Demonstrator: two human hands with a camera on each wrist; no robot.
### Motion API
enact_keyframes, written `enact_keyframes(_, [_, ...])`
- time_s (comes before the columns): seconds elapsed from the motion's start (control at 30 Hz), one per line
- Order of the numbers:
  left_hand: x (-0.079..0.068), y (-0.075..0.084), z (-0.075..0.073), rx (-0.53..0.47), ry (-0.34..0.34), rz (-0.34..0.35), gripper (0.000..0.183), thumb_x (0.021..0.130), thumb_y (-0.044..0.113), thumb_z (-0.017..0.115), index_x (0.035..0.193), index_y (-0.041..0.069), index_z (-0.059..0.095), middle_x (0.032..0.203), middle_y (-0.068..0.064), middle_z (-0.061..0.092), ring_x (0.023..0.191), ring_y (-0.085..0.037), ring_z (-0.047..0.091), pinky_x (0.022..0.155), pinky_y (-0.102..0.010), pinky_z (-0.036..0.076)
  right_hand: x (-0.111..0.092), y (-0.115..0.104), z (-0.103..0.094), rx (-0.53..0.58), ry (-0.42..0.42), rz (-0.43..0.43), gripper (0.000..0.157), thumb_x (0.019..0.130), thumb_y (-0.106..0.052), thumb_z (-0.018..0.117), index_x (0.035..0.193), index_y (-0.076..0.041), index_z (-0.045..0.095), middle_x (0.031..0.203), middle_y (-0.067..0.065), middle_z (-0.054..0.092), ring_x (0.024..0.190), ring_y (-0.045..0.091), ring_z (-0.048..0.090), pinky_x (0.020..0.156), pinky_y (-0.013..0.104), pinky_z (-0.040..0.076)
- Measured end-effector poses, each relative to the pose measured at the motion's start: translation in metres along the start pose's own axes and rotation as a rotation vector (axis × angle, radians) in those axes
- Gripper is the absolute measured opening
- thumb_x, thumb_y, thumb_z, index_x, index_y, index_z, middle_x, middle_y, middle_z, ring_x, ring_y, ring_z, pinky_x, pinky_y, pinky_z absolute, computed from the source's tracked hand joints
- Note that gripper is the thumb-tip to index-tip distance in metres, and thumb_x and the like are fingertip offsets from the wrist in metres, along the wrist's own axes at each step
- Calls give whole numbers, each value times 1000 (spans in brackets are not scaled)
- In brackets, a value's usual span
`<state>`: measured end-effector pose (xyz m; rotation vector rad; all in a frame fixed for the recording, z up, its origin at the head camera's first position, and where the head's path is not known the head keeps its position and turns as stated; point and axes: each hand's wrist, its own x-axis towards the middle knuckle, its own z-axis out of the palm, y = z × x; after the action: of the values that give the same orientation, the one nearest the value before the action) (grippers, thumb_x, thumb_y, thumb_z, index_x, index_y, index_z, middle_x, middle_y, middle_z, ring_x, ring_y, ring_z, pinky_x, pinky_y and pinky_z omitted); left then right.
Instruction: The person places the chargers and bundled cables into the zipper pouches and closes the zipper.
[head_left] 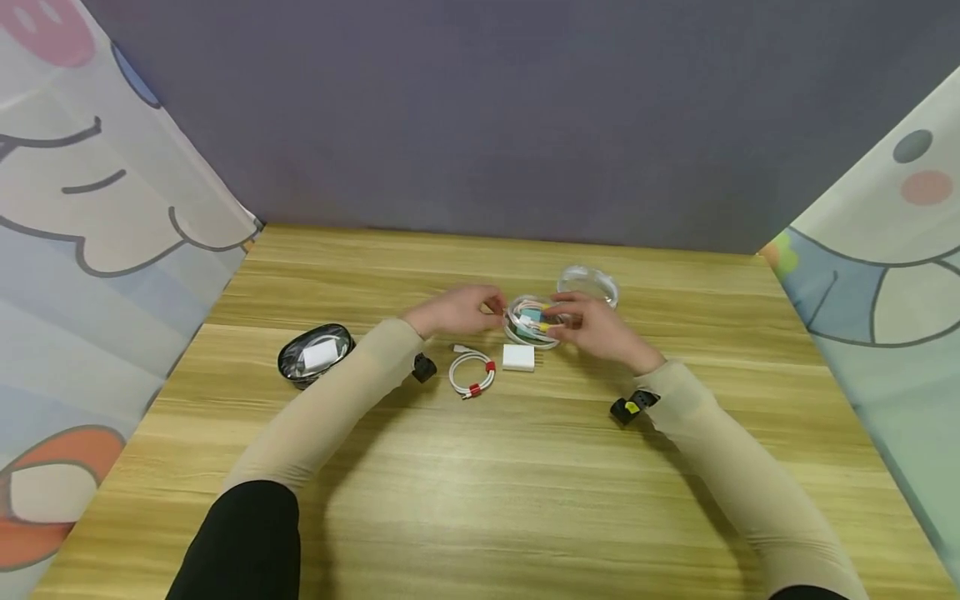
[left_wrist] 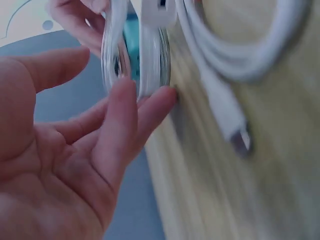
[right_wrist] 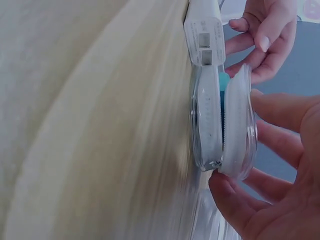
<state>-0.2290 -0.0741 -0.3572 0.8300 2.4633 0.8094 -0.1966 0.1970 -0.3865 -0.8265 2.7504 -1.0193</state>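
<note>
A round clear zip case [right_wrist: 237,130] stands between both hands, its two halves parted along the zipper. Inside show coiled white cable [head_left: 525,307], yellow bits and a teal piece [head_left: 529,317]. My right hand [head_left: 596,327] holds the case's right side, fingertips on the upper half and at the zipper end in the right wrist view. On its left side is my left hand [head_left: 467,309], with bent fingertips against the rim and the thumb apart in the left wrist view. A white charger [head_left: 518,357] with prongs lies just in front of the case.
A white cable [head_left: 471,353], coiled with red ties, lies left of the charger. Farther left is an oval black case [head_left: 292,367] containing a white charger [head_left: 320,354]. Behind the right hand lies another clear round container [head_left: 600,279]. A grey panel [head_left: 510,125] rises behind the wooden table [head_left: 480,500].
</note>
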Motion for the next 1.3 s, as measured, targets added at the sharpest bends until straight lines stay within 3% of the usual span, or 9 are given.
enact_keyframes(0.23, [6, 0, 12, -331, -85, -69, 48, 99, 29, 62, 138, 4, 49, 129, -13, 57, 98, -24, 66, 82, -34, 56, -4, 5, 3, 1, -12, -40, 39, 86, -16, 80, 121, -2, 71, 143, 26, 48, 93, 30, 66, 80, 45, 53])
enact_keyframes(0.43, [2, -1, 13, -257, -69, -1, 55, 101, 31, 58, 146, 3, 43, 133, -8, 57, 119, -21, 55, 97, -37, 47, -16, 14, -3, 49, -8, 21, 36, 85, -12, 80, 119, -2, 72, 143, 26, 47, 111, 39, 60, 88, 49, 50])
enact_keyframes(0.63, [-11, -11, 3, -307, 14, 38, 51, 101, 27, 58, 145, 4, 46, 129, -6, 58, 118, -22, 55, 98, -40, 45, -33, 20, -12, 38, 10, 50, 34, 86, -13, 79, 118, -2, 73, 141, 26, 48, 104, 37, 62, 84, 47, 50])
enact_keyframes(0.93, [-30, -20, -3, -255, 44, 77, 46, 102, 32, 57, 141, 6, 53, 125, -2, 62, 115, -20, 56, 97, -42, 45, -67, 27, -25, -34, 48, 25, 32, 83, -10, 81, 113, -3, 75, 136, 25, 53, 99, 33, 61, 76, 37, 49])
enact_keyframes(1.3, [-47, -9, 0, -171, 30, 190, 35, 102, 23, 59, 129, 2, 60, 120, -8, 66, 111, -17, 60, 94, -38, 48, -98, 20, -22, -29, 1, -92, 34, 79, -9, 84, 112, -8, 76, 133, 22, 56, 87, 18, 62, 68, 29, 52])
